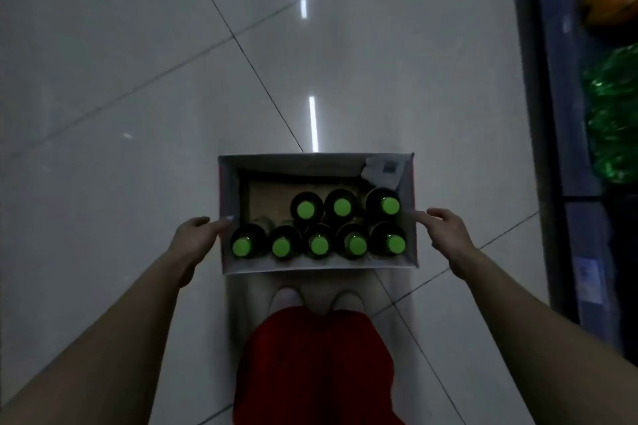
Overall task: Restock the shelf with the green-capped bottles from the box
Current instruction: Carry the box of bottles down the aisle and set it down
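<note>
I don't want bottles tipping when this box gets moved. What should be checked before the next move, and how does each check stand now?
1. Left hand at the box's left wall: ok, fingertips at the rim.
2. Right hand at the right wall: ok, fingertips touching.
3. Firm grip on the cardboard box: cannot tell; fingers look loosely placed.
4. Green-capped bottles upright: ok, eight caps face up.
5. Bottles packed tight: not ok, the back left is bare.
6. Shelf within reach on the right: cannot tell.
</note>
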The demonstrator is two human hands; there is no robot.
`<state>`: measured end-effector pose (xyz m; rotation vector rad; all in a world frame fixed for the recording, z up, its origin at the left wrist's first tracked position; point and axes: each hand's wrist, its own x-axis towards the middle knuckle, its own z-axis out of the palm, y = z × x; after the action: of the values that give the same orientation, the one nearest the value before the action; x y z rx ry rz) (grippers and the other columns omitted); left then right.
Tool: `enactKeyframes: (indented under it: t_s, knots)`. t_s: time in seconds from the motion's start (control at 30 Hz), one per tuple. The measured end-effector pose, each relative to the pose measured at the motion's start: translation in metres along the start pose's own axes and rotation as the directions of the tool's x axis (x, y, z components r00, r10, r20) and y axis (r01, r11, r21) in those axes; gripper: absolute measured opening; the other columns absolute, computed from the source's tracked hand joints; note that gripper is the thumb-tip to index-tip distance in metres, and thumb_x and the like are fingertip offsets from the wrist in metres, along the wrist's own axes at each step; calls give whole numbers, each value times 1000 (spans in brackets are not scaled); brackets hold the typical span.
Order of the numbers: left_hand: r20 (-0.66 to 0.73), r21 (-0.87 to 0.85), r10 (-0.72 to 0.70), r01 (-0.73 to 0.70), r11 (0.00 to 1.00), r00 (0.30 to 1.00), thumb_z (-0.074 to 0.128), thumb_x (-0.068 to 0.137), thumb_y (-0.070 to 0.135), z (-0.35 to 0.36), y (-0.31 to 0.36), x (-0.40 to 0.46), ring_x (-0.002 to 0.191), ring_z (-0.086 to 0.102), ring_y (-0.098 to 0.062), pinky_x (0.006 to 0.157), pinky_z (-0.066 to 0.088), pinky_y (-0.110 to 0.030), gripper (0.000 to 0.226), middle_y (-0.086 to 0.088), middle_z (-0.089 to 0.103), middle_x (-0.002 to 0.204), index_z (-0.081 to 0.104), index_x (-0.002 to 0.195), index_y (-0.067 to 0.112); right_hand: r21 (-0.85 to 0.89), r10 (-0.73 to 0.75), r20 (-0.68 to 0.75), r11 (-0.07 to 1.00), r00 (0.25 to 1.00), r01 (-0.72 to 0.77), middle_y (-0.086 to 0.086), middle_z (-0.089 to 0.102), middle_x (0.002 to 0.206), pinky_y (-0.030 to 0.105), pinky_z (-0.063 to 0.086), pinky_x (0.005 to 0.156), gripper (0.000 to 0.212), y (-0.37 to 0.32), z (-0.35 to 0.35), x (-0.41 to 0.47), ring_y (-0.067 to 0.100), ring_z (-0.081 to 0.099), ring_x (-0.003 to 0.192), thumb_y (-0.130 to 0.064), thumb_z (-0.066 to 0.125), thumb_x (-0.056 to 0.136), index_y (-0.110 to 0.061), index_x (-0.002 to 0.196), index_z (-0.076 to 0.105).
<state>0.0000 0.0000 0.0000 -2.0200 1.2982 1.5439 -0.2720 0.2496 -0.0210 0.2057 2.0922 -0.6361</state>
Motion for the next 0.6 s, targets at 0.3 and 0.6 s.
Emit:
enactKeyframes:
  t_s: [0.3, 0.6]
  knots:
    - [-129, 174, 119, -96, 980, 985, 57, 89, 28, 35, -20, 68, 98, 62, -40, 85, 50, -46, 34, -26, 65, 110, 63, 110, 2, -320, -162, -53, 938, 985, 137, 24, 68, 96, 29, 38, 66, 32, 26, 41, 55, 37, 62, 89, -32, 55, 88, -2, 95, 66]
    - [9, 626, 306, -244, 741, 952, 54, 92, 27, 7, -24, 49, 82, 66, -44, 70, 53, -41, 40, -35, 68, 88, 63, 84, -11, -476, -220, 6, 857, 975, 197, 30, 68, 91, 28, 38, 62, 30, 27, 23, 36, 41, 64, 85, -23, 60, 87, 6, 84, 65]
